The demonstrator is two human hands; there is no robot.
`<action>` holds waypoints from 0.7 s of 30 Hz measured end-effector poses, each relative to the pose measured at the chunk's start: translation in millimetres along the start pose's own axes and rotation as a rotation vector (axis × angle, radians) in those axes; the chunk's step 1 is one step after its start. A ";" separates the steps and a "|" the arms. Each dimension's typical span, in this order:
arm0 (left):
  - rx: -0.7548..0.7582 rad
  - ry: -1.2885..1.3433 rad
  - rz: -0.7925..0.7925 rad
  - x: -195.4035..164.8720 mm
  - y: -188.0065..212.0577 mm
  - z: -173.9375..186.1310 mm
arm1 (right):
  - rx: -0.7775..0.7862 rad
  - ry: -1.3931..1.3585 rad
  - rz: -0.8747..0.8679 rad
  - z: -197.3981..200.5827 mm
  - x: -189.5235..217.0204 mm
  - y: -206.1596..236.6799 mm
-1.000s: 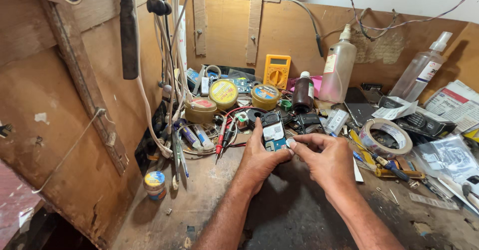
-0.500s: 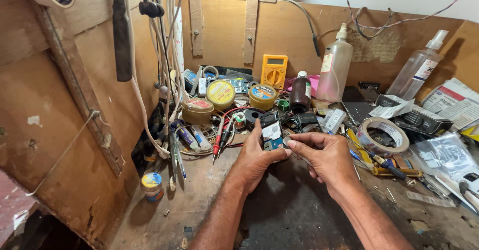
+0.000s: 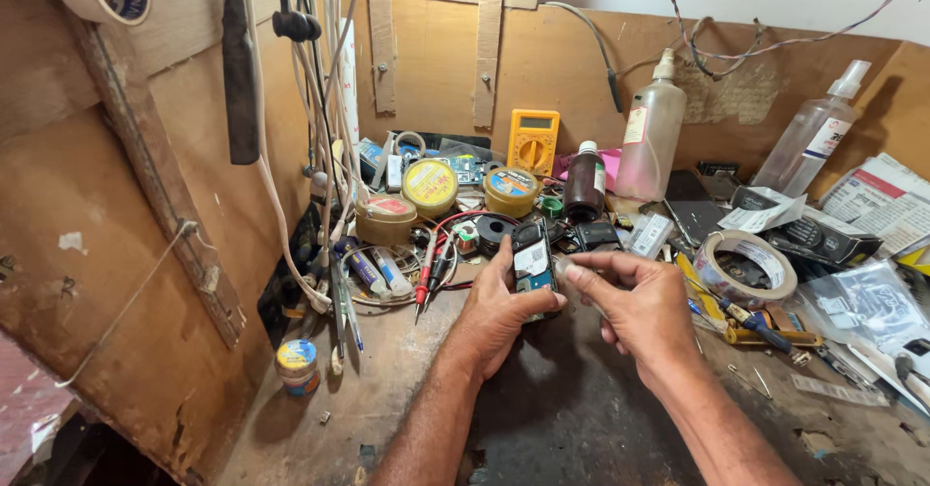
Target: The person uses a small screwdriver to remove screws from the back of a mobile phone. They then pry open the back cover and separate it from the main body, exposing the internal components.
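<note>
My left hand (image 3: 501, 304) grips a small opened mobile phone (image 3: 531, 261), held upright above the worn wooden workbench (image 3: 387, 389) with its circuit board showing. My right hand (image 3: 635, 304) is just to the right of the phone, fingers curled and pinched near its lower edge; whether it holds a small tool or part I cannot tell. Red and black multimeter probes (image 3: 431, 271) lie just left of my left hand.
A yellow multimeter (image 3: 534, 141) leans on the back wall, with round tins (image 3: 430, 186), a dark bottle (image 3: 585, 182), and two clear plastic bottles (image 3: 653, 137). A tape roll (image 3: 747, 267), screwdrivers (image 3: 751, 323) and plastic bags lie right. Cables hang at left; a small jar (image 3: 297, 365) stands near the edge.
Both hands have stayed together at the phone, shifting slightly; the right hand's fingers have closed in nearer the phone's lower edge. The view has tilted a little.
</note>
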State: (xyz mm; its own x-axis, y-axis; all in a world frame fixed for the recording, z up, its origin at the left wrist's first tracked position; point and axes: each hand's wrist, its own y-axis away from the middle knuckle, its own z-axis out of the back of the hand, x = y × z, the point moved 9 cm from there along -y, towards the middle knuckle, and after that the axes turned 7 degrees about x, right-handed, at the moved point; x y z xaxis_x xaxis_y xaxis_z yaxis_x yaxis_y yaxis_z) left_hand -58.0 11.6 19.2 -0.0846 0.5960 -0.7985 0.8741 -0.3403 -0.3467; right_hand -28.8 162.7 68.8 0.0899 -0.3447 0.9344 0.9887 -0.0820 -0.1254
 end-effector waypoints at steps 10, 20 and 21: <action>-0.060 -0.078 0.009 3.9 -0.3 3.5 | -0.121 0.276 0.143 -1.8 22.3 -0.6; -0.150 -0.286 0.056 8.3 -0.8 10.2 | -0.193 0.404 0.313 -0.9 30.6 2.4; -0.147 -0.267 0.043 8.1 -0.7 9.8 | -0.191 0.412 0.314 -1.9 30.5 2.9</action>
State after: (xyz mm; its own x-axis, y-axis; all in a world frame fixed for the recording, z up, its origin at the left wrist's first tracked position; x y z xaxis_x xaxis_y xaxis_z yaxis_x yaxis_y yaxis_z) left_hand -64.0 9.5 8.1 -0.1517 0.3643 -0.9189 0.9377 -0.2408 -0.2503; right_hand -23.4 150.2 96.3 0.2845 -0.7141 0.6396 0.8794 -0.0713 -0.4708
